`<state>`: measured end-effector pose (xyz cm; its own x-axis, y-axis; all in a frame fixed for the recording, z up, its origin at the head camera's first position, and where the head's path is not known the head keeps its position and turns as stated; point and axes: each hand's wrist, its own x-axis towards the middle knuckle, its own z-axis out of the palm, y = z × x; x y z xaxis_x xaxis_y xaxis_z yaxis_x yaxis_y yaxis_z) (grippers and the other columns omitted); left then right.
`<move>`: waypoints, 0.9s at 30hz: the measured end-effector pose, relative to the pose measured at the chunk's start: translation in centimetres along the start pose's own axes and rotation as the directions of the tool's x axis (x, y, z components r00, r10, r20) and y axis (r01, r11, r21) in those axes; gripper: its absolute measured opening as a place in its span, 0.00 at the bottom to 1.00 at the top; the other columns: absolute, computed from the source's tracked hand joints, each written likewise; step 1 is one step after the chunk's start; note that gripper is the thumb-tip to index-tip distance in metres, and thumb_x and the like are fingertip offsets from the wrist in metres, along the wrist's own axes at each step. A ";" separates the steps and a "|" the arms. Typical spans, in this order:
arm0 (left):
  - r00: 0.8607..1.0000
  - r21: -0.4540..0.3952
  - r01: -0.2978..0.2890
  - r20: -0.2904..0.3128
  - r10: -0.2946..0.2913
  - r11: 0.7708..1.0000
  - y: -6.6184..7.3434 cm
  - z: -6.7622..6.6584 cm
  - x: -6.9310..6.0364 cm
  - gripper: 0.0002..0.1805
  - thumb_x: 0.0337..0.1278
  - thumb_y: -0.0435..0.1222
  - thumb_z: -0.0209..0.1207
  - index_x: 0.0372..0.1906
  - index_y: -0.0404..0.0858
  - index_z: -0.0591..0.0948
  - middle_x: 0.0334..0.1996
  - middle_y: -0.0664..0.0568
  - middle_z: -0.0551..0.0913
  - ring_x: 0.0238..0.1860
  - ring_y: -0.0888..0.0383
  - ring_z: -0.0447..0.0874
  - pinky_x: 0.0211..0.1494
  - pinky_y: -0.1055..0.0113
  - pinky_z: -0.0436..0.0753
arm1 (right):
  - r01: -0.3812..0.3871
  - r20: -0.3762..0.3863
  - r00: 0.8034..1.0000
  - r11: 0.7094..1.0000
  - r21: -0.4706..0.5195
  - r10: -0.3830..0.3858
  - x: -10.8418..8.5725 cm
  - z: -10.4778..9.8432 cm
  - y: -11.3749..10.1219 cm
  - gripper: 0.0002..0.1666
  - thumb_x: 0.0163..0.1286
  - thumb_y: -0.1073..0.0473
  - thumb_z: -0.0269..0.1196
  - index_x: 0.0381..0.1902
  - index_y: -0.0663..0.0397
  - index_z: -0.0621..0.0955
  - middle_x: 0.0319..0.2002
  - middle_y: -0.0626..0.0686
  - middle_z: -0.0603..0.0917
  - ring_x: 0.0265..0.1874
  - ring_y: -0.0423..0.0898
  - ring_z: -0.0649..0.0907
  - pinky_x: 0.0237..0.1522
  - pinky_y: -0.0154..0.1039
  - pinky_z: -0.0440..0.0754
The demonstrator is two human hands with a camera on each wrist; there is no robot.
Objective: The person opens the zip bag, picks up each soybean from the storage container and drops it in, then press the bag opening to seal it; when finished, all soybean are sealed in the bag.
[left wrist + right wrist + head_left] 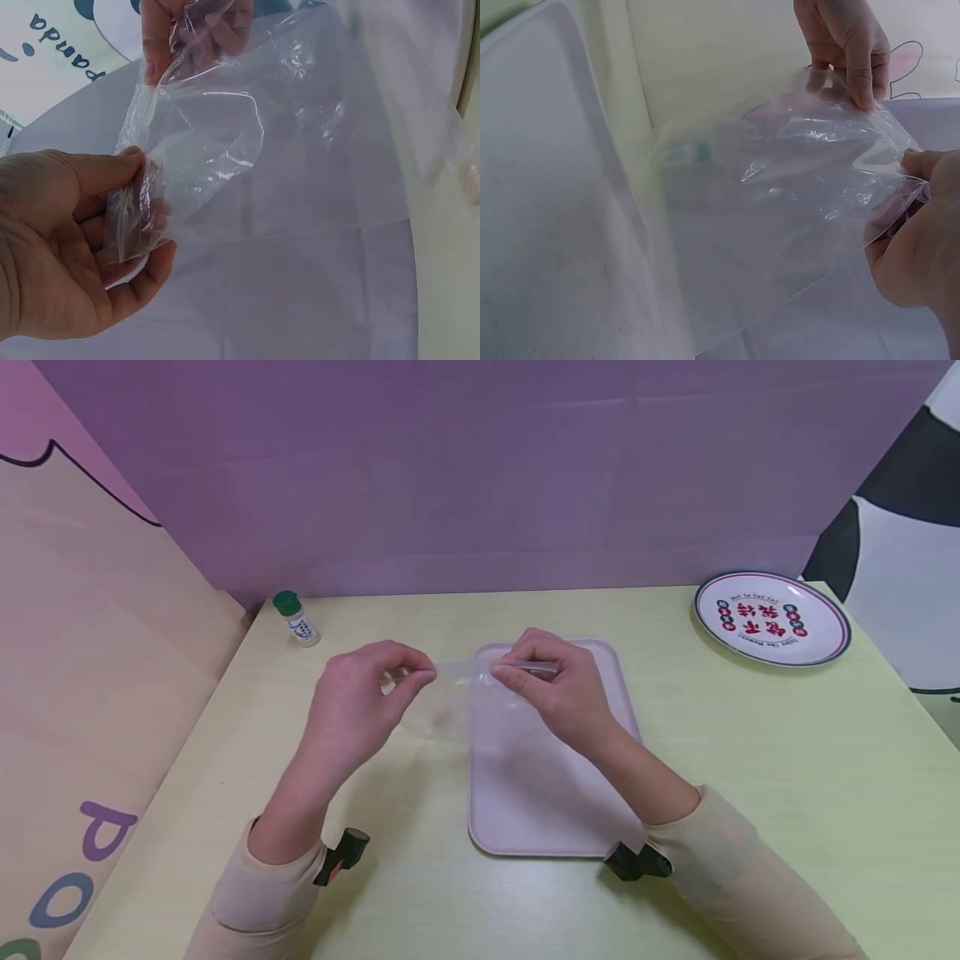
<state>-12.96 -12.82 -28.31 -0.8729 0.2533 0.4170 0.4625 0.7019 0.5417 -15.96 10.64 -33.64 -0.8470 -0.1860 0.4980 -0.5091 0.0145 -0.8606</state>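
A clear plastic bag is stretched between my two hands and hangs down. In the head view my left hand pinches one top corner between thumb and fingers. My right hand grips the opposite side of the top edge, with a gathered fold of plastic in its palm. In the left wrist view the bag's mouth looks slightly parted between the hands. A faint pinkish-brown patch shows low in the bag; what it is, I cannot tell. Under the right hand lies a pale rectangular tray, flat on the table.
At the back left of the table stands a small bottle with a green cap. An oval plate with red printed characters lies at the back right. A purple wall closes off the far side.
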 end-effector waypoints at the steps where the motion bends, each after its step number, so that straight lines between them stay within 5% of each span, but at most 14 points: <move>1: 1.000 -0.009 0.009 0.000 -0.009 1.000 0.0 0.0 0.0 0.04 0.60 0.35 0.70 0.39 0.41 0.89 0.34 0.56 0.87 0.34 0.57 0.82 0.39 0.60 0.80 | 0.001 -0.002 1.000 1.000 -0.001 -0.001 0.0 0.0 0.0 0.05 0.63 0.72 0.70 0.28 0.61 0.85 0.29 0.51 0.82 0.31 0.46 0.82 0.42 0.42 0.88; 6: 0.999 -0.032 0.034 -0.001 -0.034 0.999 -0.2 -0.2 0.1 0.04 0.60 0.36 0.70 0.39 0.41 0.89 0.33 0.57 0.87 0.34 0.57 0.83 0.39 0.61 0.80 | 0.002 -0.016 1.000 1.000 -0.002 -0.002 0.0 -0.1 -0.1 0.05 0.62 0.71 0.70 0.28 0.60 0.85 0.29 0.50 0.82 0.32 0.47 0.82 0.42 0.42 0.87; 17: 0.999 0.019 -0.021 -0.029 0.021 1.000 -0.2 -0.1 0.1 0.04 0.59 0.35 0.71 0.37 0.39 0.88 0.32 0.55 0.87 0.31 0.57 0.81 0.36 0.61 0.79 | 0.006 -0.021 1.000 1.000 -0.008 -0.006 0.1 -0.2 -0.1 0.05 0.62 0.71 0.70 0.28 0.61 0.85 0.29 0.50 0.83 0.32 0.46 0.83 0.43 0.42 0.87; 27: 0.998 -0.036 0.040 -0.041 -0.042 0.999 -0.2 -0.1 0.3 0.04 0.60 0.34 0.70 0.39 0.39 0.88 0.33 0.54 0.86 0.33 0.55 0.82 0.40 0.59 0.82 | 0.009 -0.028 1.000 1.000 -0.001 -0.009 0.1 -0.4 -0.2 0.03 0.63 0.70 0.69 0.30 0.60 0.86 0.30 0.51 0.82 0.31 0.48 0.83 0.42 0.40 0.86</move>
<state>-13.28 -13.00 -28.24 -0.8844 0.1965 0.4234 0.4322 0.6873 0.5838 -16.00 10.98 -33.41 -0.8464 -0.1589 0.5083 -0.5166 0.0135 -0.8561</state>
